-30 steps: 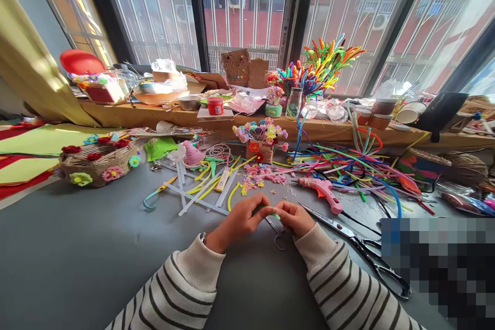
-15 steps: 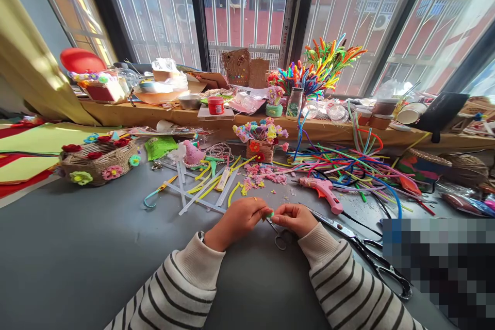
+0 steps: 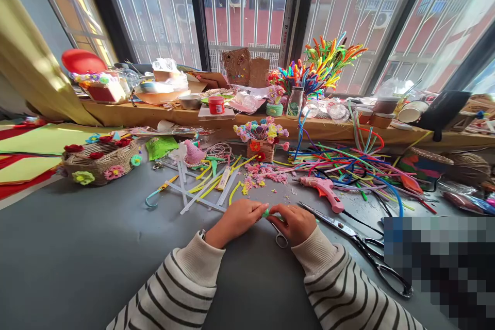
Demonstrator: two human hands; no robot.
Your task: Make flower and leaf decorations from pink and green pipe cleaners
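Observation:
Between my two hands is a small piece of green pipe cleaner (image 3: 265, 213), mostly covered by the fingers. My left hand (image 3: 240, 220) pinches its left end between thumb and fingertips. The fingers of my right hand (image 3: 297, 223) close on it from the other side, and a bit of green shows past the knuckles. Small scissors (image 3: 281, 240) lie on the table just under my right hand, their blades partly hidden. Large black-handled scissors (image 3: 342, 228) rest to the right of that hand. A pink glue gun (image 3: 322, 191) lies beyond it.
Clear glue sticks (image 3: 183, 185) and yellow pipe cleaners (image 3: 235, 192) lie ahead of my left hand. Pink fuzzy scraps (image 3: 266, 174) lie before a flower basket (image 3: 260, 149). Many coloured stems (image 3: 348, 165) are heaped back right. A woven basket (image 3: 96, 162) stands left.
My right hand has turned and curled more, its knuckles now facing up. The green piece shows more between the fingertips and has shifted slightly left. My left hand stays nearly in place.

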